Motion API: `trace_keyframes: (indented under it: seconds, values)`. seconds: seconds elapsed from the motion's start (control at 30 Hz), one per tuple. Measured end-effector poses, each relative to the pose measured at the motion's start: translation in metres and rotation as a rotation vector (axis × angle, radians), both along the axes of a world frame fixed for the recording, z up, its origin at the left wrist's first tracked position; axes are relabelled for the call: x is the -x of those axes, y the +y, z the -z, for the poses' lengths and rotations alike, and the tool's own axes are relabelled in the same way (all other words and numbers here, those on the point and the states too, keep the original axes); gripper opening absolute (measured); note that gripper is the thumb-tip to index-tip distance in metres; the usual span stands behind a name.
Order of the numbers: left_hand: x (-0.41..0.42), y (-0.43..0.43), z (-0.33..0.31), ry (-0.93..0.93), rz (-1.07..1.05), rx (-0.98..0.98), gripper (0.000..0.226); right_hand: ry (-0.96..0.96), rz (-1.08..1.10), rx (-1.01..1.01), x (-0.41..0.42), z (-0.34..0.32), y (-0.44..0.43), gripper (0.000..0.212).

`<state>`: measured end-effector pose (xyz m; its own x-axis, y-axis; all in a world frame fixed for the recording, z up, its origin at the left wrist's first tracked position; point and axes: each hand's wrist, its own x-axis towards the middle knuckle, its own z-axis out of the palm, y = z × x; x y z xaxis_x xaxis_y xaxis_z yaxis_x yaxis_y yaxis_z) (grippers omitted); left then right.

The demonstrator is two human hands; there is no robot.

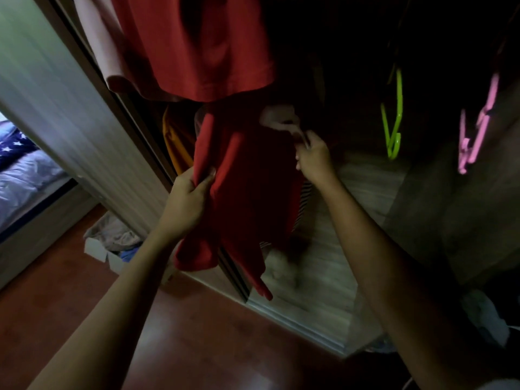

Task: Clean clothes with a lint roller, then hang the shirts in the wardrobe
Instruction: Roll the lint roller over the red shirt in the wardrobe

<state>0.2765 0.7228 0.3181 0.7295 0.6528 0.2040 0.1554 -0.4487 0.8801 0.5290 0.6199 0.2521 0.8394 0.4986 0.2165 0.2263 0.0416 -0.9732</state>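
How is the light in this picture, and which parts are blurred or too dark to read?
Head view: dim overall; the wardrobe interior at upper right is nearly black. Head view: motion blur smears the green hanger, pink hanger and sliding door. Head view: the red shirt, gripped by left hand and right hand, is readable.

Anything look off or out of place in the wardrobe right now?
The red shirt is bunched and twisted between the left hand and right hand, not hanging flat. A pale, blurred lump lies on the wardrobe floor; I cannot tell what it is.
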Motion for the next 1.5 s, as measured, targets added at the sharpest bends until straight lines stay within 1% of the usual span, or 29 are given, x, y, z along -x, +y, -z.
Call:
trace_keyframes:
  seconds: [0.07,0.1,0.13,0.17,0.2,0.27,0.33,0.4,0.47,0.53,0.6,0.63,0.67,0.7,0.77,0.8,0.87,0.97,1.07,1.13,1.2,1.33,1.47,1.5]
  values:
    - [0.000,0.005,0.004,-0.007,0.010,0.003,0.029,0.026,0.058,-0.073,-0.002,-0.011,0.000,0.025]
    - [0.000,0.007,0.005,-0.007,0.015,0.001,0.028,0.032,0.084,-0.076,-0.002,-0.010,0.001,0.026]
    - [0.001,0.009,0.007,-0.006,0.027,0.007,0.028,0.028,0.101,-0.061,-0.001,-0.005,0.004,0.022]
    - [0.001,0.011,0.008,-0.009,0.044,0.020,0.028,0.025,0.109,-0.023,0.001,0.004,0.008,0.016]
    - [0.001,0.012,0.009,-0.014,0.061,0.032,0.027,0.025,0.102,0.040,0.006,0.016,0.011,0.015]
    - [0.001,0.015,0.011,-0.030,0.094,0.016,0.026,0.005,0.054,0.210,0.021,0.050,0.016,0.028]
    - [-0.001,0.019,0.015,-0.036,0.129,-0.024,0.027,-0.041,-0.043,0.360,0.043,0.087,0.013,0.031]
    - [-0.003,0.022,0.020,-0.027,0.145,-0.081,0.028,-0.024,-0.169,0.489,0.068,0.117,0.005,0.018]
    - [-0.004,0.025,0.026,-0.020,0.157,-0.155,0.029,0.004,-0.255,0.578,0.094,0.135,-0.007,0.017]
    - [-0.005,0.025,0.029,-0.034,0.180,-0.206,0.028,0.059,-0.233,0.603,0.114,0.144,-0.020,0.015]
    - [-0.005,0.025,0.034,-0.059,0.210,-0.228,0.023,0.119,-0.129,0.565,0.129,0.138,-0.035,0.018]
    - [-0.006,0.024,0.037,-0.058,0.232,-0.237,0.022,0.159,-0.054,0.528,0.137,0.130,-0.043,0.016]
    - [-0.007,0.022,0.039,-0.054,0.261,-0.249,0.025,0.200,0.035,0.477,0.146,0.122,-0.053,0.013]
    - [-0.006,0.017,0.041,-0.053,0.299,-0.267,0.029,0.234,0.134,0.422,0.158,0.112,-0.068,0.015]
    - [-0.007,0.012,0.045,-0.070,0.312,-0.319,0.030,0.278,0.229,0.306,0.173,0.092,-0.090,0.024]
    - [-0.005,0.006,0.048,-0.088,0.327,-0.345,0.028,0.300,0.275,0.237,0.186,0.084,-0.106,0.023]
    - [-0.003,-0.009,0.053,-0.112,0.379,-0.383,0.021,0.322,0.359,0.094,0.214,0.071,-0.139,0.016]
    - [-0.002,-0.049,0.068,-0.135,0.484,-0.371,0.013,0.296,0.546,0.001,0.265,0.064,-0.194,0.018]
    - [0.002,-0.111,0.085,-0.090,0.661,-0.255,0.009,0.318,0.780,-0.061,0.317,0.067,-0.245,0.025]
    - [0.010,-0.166,0.096,-0.057,0.817,-0.211,0.010,0.331,0.919,-0.074,0.354,0.073,-0.279,0.022]
    - [0.022,-0.226,0.108,-0.058,0.954,-0.234,0.015,0.362,1.043,-0.091,0.393,0.079,-0.314,0.018]
    - [0.064,-0.354,0.130,-0.061,1.207,-0.296,0.013,0.489,1.309,-0.153,0.473,0.096,-0.385,0.025]
    - [0.126,-0.473,0.163,-0.103,1.388,-0.319,0.010,0.565,1.559,-0.166,0.542,0.122,-0.452,0.024]
    - [0.141,-0.499,0.176,-0.088,1.443,-0.336,0.011,0.597,1.604,-0.190,0.558,0.132,-0.468,0.024]
